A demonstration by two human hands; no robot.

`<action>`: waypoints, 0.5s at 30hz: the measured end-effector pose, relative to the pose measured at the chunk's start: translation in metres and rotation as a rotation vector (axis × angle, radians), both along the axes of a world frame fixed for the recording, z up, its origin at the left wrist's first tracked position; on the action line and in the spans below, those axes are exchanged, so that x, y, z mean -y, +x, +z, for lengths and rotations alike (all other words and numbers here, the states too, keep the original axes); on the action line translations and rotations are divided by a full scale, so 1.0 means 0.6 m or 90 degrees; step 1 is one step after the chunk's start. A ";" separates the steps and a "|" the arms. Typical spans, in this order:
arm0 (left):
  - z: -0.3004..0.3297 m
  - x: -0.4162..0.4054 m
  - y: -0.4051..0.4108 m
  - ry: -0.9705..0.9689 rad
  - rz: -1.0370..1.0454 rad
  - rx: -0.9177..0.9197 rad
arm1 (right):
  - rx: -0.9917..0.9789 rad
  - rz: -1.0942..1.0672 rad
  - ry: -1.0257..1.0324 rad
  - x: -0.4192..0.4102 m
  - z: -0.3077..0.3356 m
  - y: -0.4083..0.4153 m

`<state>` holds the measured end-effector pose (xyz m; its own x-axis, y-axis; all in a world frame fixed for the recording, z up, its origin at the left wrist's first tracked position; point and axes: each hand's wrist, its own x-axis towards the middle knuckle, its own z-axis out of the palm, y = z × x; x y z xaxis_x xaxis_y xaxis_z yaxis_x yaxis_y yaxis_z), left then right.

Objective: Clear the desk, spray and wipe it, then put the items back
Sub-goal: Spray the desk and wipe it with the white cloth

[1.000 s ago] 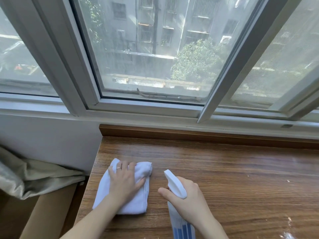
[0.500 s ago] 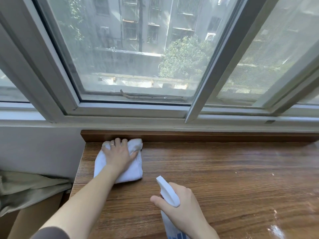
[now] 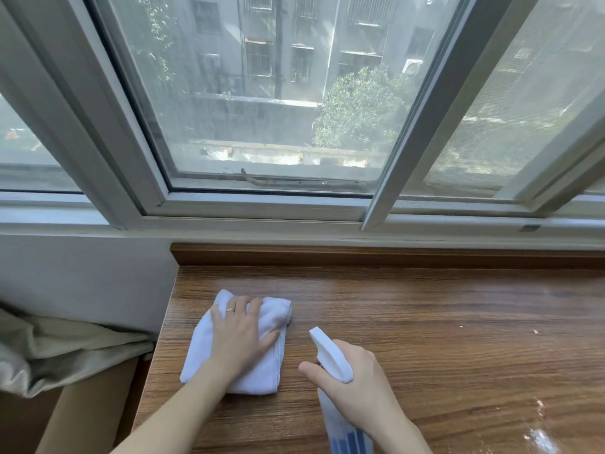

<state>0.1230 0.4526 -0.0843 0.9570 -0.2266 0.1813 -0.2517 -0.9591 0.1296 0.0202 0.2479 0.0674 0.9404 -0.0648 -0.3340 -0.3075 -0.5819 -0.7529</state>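
Note:
A folded white cloth (image 3: 262,376) lies on the brown wooden desk (image 3: 425,339) near its left edge. My left hand (image 3: 240,335) presses flat on the cloth, fingers spread, a ring on one finger. To its right my right hand (image 3: 357,385) grips a spray bottle (image 3: 330,355) with a white nozzle head pointing up and left; the bottle's blue-striped body (image 3: 343,437) runs out of the bottom of the frame.
A raised wooden lip (image 3: 393,255) runs along the desk's back edge under the window frame (image 3: 262,208). Left of the desk hang a grey curtain (image 3: 65,352) and a tan box or panel (image 3: 82,417). A wet shine (image 3: 540,434) and small specks mark the desk's right side.
My left hand has pulled the cloth back from the desk's rear lip toward me. The right hand with the bottle stays in about the same place.

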 end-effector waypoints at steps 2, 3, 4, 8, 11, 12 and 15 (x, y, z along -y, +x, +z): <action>0.000 -0.001 -0.003 -0.001 -0.005 0.017 | -0.001 0.003 0.004 -0.001 -0.002 0.002; 0.004 -0.001 0.001 0.002 -0.008 0.022 | 0.002 0.003 0.011 -0.001 -0.002 0.003; 0.008 -0.001 0.008 0.007 -0.010 0.022 | 0.004 0.003 0.015 -0.002 -0.003 0.005; 0.022 0.001 0.049 0.049 0.007 -0.048 | -0.001 0.002 0.013 -0.005 -0.001 0.011; 0.025 0.007 0.087 0.060 0.032 -0.133 | 0.004 -0.002 0.011 -0.008 0.000 0.013; 0.026 0.009 0.098 0.067 0.038 -0.148 | 0.006 -0.007 0.014 -0.008 0.000 0.014; 0.027 0.014 0.114 0.078 0.051 -0.182 | 0.021 -0.012 0.006 -0.008 0.001 0.018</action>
